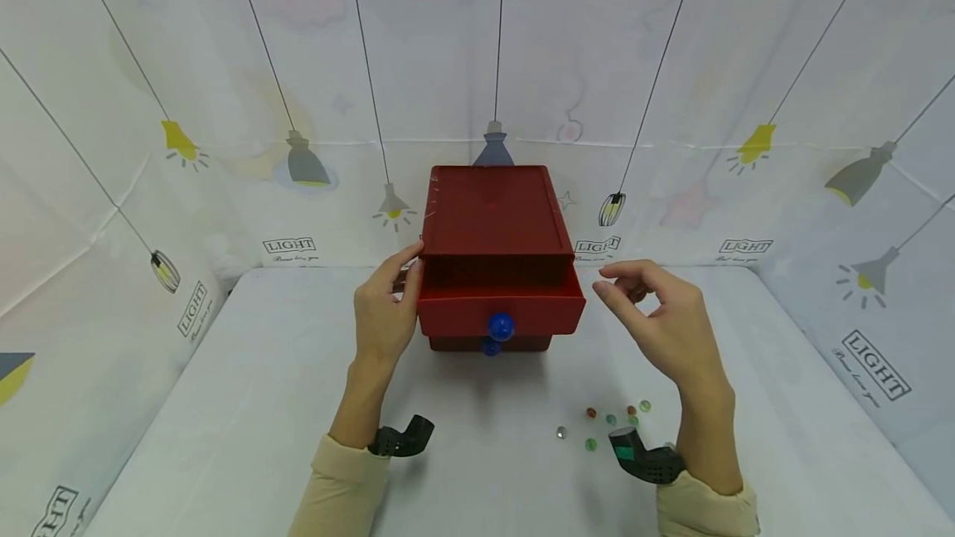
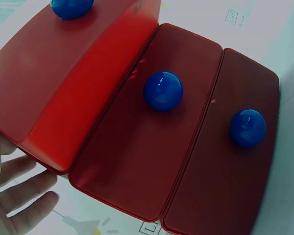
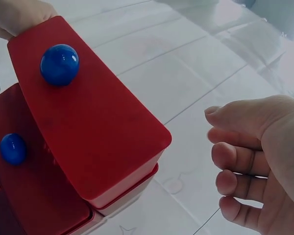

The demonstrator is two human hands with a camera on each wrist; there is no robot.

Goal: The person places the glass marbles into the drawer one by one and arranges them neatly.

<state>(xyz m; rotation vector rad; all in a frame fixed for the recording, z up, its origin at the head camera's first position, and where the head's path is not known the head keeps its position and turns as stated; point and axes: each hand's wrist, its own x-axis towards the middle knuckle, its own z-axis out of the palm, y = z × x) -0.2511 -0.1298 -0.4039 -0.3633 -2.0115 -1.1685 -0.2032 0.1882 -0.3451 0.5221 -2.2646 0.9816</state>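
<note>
The word "LIGHT" reads clearly inside a wavy frame (image 1: 289, 245) on the white printed sheet (image 1: 440, 40) that surrounds the table (image 1: 224, 413). It can be counted six times in the head view: three along the back, two on the left and one on the right. A line of script runs beneath the frames, too small to read with certainty. Ten printed lamps (image 1: 306, 160) show on the sheet, two of them yellow-shaded on the back part.

One red cabinet (image 1: 488, 210) stands upright at the far middle of the table. It has three drawers, each with one round blue knob (image 2: 163, 91); the left wrist view shows all three knobs. The top drawer (image 1: 458, 317) is pulled out, while the two below are closed.

The left hand (image 1: 384, 313) is unclenched, its fingers touching the left side of the top drawer. The right hand (image 1: 664, 313) is released, fingers loosely bent, apart from the drawer on its right. Seven small marbles (image 1: 591, 444) can be counted on the table, near the right wrist: three green, two orange-red, one bluish and one clear; the wrist may hide more. Two black devices (image 1: 403, 437) are worn, one per wrist, below two beige sleeves (image 1: 343, 479).
</note>
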